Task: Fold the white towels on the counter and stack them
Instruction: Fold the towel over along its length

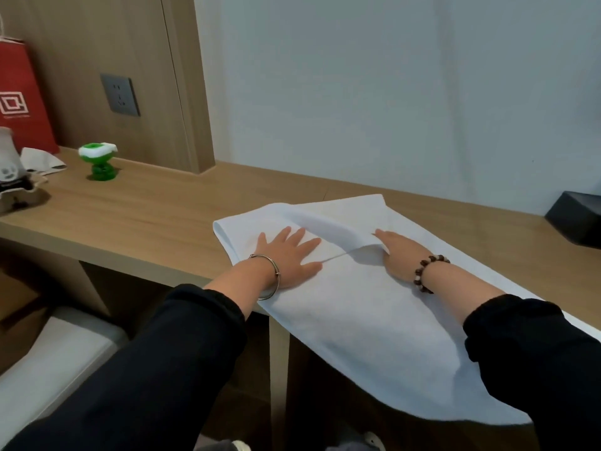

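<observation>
fig. – head view, towel-folding on a counter. one white rectangular cloth towel (357, 314) lies across the light-brown wooden counter (136, 216), right of centre. its far end is doubled back into a folded upper flap (341, 229), and its near end droops over the counter's front edge.

left hand (289, 255): flat, fingers spread and straight, pressing the folded part down, gripping nothing. right hand (401, 255): at the flap's loose corner, and the cloth covers part of it – whether it pinches the flap or only rests there cannot be told.

handling (judged): soft, limp and light. no stiffness, so it sags wherever unsupported and the overhang may drag it off the edge. not fragile, and the pile looks grippy rather than slippery. best taken by corners or along a hem w/ both hands, one palm pinning the crease while the other carries the free end over.

counts:
- white towels in view: 1, partly folded; no finished stack visible.
- hands: 2, one bracelet on each wrist.
- other items, well apart from the towel: 1 red paper bag w/ white logo (19, 99), 1 small green plastic figure (99, 164), 1 black box at the right edge (575, 219), 1 grey wall socket (120, 94).
</observation>
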Motion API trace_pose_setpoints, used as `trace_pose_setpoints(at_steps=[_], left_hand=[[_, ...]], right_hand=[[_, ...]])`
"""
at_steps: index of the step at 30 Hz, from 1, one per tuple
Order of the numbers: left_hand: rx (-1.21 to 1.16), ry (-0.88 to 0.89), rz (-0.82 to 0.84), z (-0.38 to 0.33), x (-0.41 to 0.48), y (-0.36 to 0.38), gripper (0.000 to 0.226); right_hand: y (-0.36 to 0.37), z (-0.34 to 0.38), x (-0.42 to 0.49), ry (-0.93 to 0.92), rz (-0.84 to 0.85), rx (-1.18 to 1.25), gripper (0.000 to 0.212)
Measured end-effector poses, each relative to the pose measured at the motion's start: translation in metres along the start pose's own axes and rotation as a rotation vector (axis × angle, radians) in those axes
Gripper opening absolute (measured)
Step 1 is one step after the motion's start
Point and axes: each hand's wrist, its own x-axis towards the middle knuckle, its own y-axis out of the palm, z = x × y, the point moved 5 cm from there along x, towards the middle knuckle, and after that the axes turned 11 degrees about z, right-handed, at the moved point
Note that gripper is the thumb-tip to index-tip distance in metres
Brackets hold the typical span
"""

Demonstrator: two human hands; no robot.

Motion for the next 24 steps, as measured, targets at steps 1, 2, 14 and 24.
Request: trace_pose_setpoints(at_steps=[1,2,14,24], left_hand=[[0.003,0.005,0.004,0.000,0.006,-0.002,0.062],[0.008,0.014,0.006,0.001,0.012,-0.004,0.061],[0.325,-0.240,-0.126,0.068,0.133,-0.072,0.054],[0.110,-0.192,-0.460,0.063,0.069,-0.118,0.050]], right_hand=[[-0.003,-0.002,0.003,0.013,-0.012,0.013,0.058],[-0.005,-0.004,0.007,0.027,-0.027,0.022,0.058],[-0.023,0.002,0.093,0.402,-0.079,-0.184,0.038],[-0.087,-0.022,0.048,0.273,-0.498,-0.125,0.036]])
